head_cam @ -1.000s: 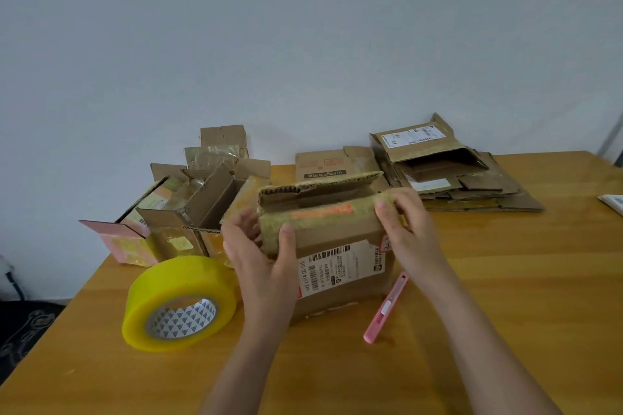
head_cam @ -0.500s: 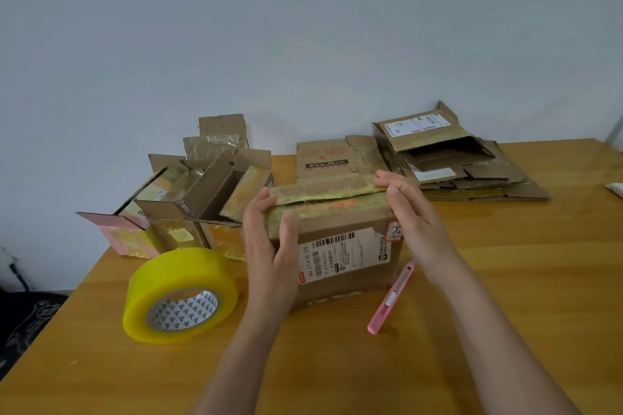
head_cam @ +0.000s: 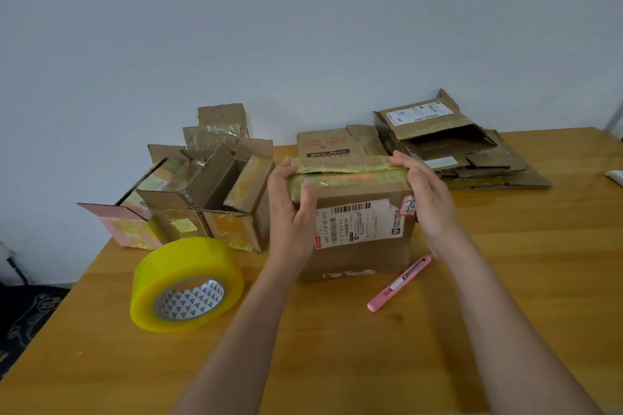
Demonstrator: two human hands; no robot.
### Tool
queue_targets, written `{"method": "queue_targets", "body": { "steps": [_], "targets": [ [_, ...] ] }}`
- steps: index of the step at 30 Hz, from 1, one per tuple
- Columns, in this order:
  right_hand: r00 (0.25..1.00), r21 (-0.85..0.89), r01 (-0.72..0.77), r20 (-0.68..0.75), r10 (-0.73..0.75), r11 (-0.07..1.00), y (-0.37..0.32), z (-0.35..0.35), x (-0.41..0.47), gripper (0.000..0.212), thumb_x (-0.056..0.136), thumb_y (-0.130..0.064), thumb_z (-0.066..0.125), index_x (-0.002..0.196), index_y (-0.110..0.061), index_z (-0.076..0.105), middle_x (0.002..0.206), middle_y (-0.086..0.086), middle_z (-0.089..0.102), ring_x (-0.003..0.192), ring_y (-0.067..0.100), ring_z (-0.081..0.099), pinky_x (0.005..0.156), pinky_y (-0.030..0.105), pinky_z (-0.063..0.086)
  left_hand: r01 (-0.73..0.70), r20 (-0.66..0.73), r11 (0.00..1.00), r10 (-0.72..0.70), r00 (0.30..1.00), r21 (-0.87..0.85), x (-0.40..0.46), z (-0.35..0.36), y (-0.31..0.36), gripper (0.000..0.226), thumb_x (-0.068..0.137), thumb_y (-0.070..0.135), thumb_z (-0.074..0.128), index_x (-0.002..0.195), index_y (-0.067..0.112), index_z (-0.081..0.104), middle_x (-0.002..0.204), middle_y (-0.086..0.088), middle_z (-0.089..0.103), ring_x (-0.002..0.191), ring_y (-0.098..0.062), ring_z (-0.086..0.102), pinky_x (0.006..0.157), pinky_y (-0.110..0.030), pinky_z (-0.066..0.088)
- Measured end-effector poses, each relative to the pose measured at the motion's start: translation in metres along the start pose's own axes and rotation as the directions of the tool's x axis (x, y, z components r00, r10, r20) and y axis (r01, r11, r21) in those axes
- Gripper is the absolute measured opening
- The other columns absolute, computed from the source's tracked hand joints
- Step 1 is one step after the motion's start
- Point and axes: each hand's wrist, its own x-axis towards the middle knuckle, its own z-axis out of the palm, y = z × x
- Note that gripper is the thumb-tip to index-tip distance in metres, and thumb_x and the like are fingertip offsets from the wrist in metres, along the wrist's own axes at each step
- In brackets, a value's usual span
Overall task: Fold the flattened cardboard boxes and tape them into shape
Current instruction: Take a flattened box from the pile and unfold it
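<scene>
**Top flaps held closed, tape not yet applied**

A cardboard box [head_cam: 357, 229] is stood upright on the wooden table [head_cam: 505, 280] at the centre of the view, its shipping label turned toward the camera. Its two top flaps [head_cam: 340, 167] are pressed down so that they nearly meet along a seam, where old yellowed tape can be seen. The box's left top corner is gripped by the left hand [head_cam: 291, 209], with the thumb laid over the front face and the fingers curled over the top edge. The right top corner is held by the right hand [head_cam: 426, 199], with the fingers bent over the far flap and the palm set against the side.

The step in hand is judged to be the closing of the top flaps, ahead of taping. No fresh tape is seen across the seam.

A roll of yellow tape [head_cam: 187, 283] is lying flat at 8 o'clock from the box, near it but not touching. A pink utility knife [head_cam: 399, 283] is lying at 5 o'clock, just beside the box's lower right corner. Boxes already folded [head_cam: 202, 195] are grouped at 9 o'clock, and a stack of flattened boxes [head_cam: 472, 158] is left at 2 o'clock, so more work appears to remain.

For the next move, one hand would probably have to be freed for the roll while the flaps are kept down by the other; the flaps may spring up if pressure is lost.
</scene>
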Motion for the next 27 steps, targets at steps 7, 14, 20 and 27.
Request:
{"method": "queue_targets", "body": {
  "steps": [7, 14, 20, 27],
  "targets": [
    [0.998, 0.073, -0.054, -0.03, 0.056, 0.996, 0.0, -0.002, 0.009, 0.039, 0.106, -0.019, 0.03, 0.114, -0.032, 0.067, 0.138, -0.012, 0.053, 0.116, 0.002, 0.056, 0.079, 0.02, 0.053, 0.007, 0.017, 1.0, -0.007, 1.0, -0.004, 0.006, 0.008, 0.001, 0.034, 0.103, 0.025, 0.045, 0.135, 0.021, 0.034, 0.149, 0.004, 0.027, 0.134, -0.013, 0.033, 0.1, -0.025, 0.045],
    [0.962, 0.201, -0.174, -0.176, 0.21, 0.964, 0.018, -0.014, 0.007, 0.042, 0.104, -0.024, 0.031, 0.11, -0.039, 0.07, 0.135, -0.002, 0.058, 0.115, 0.024, 0.06, 0.089, 0.041, 0.052, -0.119, 0.123, 0.982, 0.101, 0.987, 0.149, 0.018, 0.035, 0.018, 0.038, 0.101, 0.028, 0.047, 0.135, 0.017, 0.034, 0.153, 0.001, 0.025, 0.135, -0.013, 0.032, 0.092, -0.014, 0.04],
    [0.991, 0.045, -0.116, -0.065, 0.118, 0.992, 0.0, 0.004, 0.008, 0.035, 0.107, -0.028, 0.027, 0.117, -0.041, 0.059, 0.145, -0.016, 0.044, 0.129, 0.015, 0.048, 0.098, 0.036, 0.05, -0.012, 0.029, 1.0, 0.012, 0.999, -0.012, 0.014, 0.016, -0.013, 0.033, 0.101, 0.03, 0.044, 0.133, 0.029, 0.034, 0.145, 0.011, 0.028, 0.134, -0.009, 0.033, 0.105, -0.033, 0.043],
    [0.989, 0.005, -0.136, -0.053, 0.136, 0.991, 0.007, 0.004, 0.016, 0.036, 0.107, -0.029, 0.026, 0.115, -0.043, 0.059, 0.136, -0.024, 0.044, 0.131, 0.013, 0.045, 0.107, 0.046, 0.044, 0.009, 0.03, 0.999, -0.01, 0.999, 0.048, 0.022, 0.02, -0.012, 0.035, 0.102, 0.026, 0.044, 0.136, 0.023, 0.034, 0.151, 0.003, 0.029, 0.128, -0.002, 0.03, 0.098, -0.008, 0.035]
  ]
}}
